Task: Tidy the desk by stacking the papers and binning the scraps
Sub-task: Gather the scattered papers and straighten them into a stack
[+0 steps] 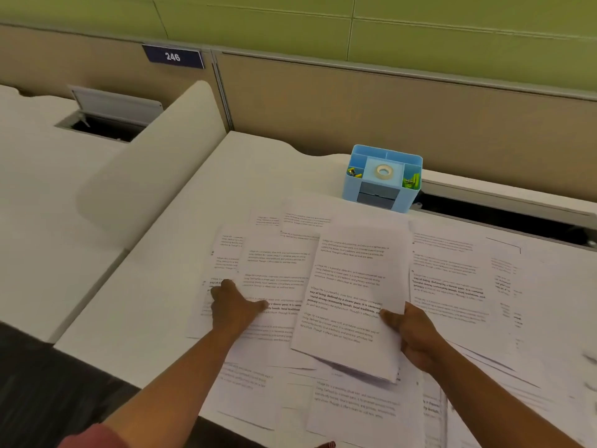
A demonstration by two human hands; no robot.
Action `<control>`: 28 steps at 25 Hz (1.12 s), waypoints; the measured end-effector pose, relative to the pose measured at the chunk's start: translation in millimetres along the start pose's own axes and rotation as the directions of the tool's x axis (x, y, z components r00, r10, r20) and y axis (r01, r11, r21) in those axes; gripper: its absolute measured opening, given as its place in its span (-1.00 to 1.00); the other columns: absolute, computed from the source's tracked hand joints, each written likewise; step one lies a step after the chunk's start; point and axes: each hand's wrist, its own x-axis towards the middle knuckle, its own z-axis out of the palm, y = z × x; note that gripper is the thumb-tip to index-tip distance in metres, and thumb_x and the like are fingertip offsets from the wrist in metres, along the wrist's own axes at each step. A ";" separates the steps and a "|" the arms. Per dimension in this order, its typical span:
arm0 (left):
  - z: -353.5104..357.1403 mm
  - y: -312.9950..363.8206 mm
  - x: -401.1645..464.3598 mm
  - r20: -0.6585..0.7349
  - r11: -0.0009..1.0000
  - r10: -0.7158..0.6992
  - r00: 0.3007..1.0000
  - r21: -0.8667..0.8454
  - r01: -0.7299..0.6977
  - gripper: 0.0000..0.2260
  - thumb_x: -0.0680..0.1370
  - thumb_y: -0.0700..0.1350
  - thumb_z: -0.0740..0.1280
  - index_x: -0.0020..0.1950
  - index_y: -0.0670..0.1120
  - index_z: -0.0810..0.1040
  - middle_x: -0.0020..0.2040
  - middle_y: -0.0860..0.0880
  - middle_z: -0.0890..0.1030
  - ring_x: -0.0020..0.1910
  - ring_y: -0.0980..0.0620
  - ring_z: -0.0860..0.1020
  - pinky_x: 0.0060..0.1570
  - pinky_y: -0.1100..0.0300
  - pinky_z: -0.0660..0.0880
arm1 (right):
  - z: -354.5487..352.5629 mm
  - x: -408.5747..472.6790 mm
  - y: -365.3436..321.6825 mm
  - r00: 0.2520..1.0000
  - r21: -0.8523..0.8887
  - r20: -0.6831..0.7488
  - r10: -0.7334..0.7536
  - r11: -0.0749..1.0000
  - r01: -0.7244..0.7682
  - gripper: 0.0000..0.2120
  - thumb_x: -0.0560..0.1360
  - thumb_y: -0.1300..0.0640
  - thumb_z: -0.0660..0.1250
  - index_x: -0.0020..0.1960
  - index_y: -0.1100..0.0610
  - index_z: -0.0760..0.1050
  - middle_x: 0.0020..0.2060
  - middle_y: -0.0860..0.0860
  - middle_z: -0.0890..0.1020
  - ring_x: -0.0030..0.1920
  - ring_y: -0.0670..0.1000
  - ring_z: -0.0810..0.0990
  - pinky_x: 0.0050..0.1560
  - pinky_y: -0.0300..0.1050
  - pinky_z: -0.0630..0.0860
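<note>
Many printed white sheets lie scattered and overlapping across the white desk [155,286]. My right hand [412,337] grips a small stack of papers [352,302] by its right edge, thumb on top, lifted slightly above the other sheets. My left hand [234,305] rests on a loose sheet [274,279] at the left of the spread, thumb on top and fingers curled at its edge. More loose sheets [452,279] fan out to the right and toward the near edge [352,405]. No scraps or bin are visible.
A blue desk organiser [382,177] with a tape roll and clips stands behind the papers. A dark cable slot [504,218] runs along the back right. A curved white divider [151,163] separates the neighbouring desk, which has an open cable hatch [106,121].
</note>
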 end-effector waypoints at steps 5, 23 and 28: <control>-6.2 -0.3 15.6 0.069 0.997 0.020 0.997 0.078 -0.025 -0.15 0.24 0.16 0.66 0.32 -0.16 0.33 0.25 -0.14 0.48 0.24 -0.16 0.47 0.16 -0.06 0.53 | 19.7 11.5 2.7 1.000 0.002 0.009 0.005 1.000 -0.005 -0.72 0.59 0.32 0.33 0.29 0.18 0.53 0.11 0.14 0.72 0.13 0.23 0.68 0.22 0.31 0.57; -13.1 10.8 23.2 0.086 0.988 0.000 0.996 0.152 -0.013 -0.02 0.18 0.11 0.70 0.43 -0.04 0.21 0.35 -0.11 0.27 0.36 -0.17 0.29 0.22 -0.14 0.49 | 16.4 21.3 3.8 0.983 0.079 0.155 0.102 0.990 -0.115 -0.58 0.53 0.27 0.36 0.38 0.19 0.46 0.23 0.22 0.65 0.21 0.29 0.64 0.26 0.40 0.49; -10.6 7.5 26.5 0.104 0.998 0.050 0.993 -0.048 -0.045 -0.04 0.19 -0.09 0.72 0.39 -0.02 0.16 0.24 -0.04 0.30 0.13 -0.11 0.48 0.10 -0.03 0.55 | 14.5 24.3 4.7 0.979 0.100 0.172 0.108 0.987 -0.127 -0.62 0.56 0.27 0.33 0.37 0.18 0.47 0.22 0.21 0.65 0.21 0.28 0.64 0.19 0.32 0.56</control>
